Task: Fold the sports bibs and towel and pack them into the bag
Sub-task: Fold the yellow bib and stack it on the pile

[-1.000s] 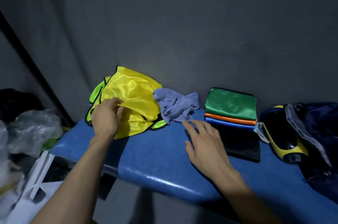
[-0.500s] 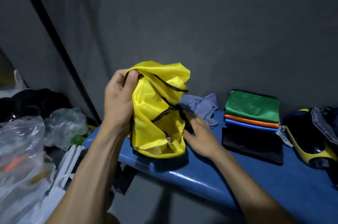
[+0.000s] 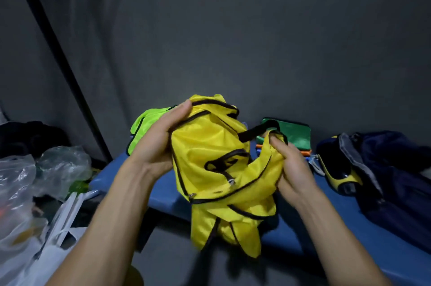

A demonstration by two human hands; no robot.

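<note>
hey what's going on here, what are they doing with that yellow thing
A person is holding a crumpled yellow bib up above a blue bench with both hands. The left hand grips its upper left part and the right hand grips a bunched edge on the other side, so it looks like it is being sorted out for folding. A lime green bib lies on the bench behind it, and a stack of folded bibs, green on top, sits to the right. A dark blue bag lies at the far right.
</note>
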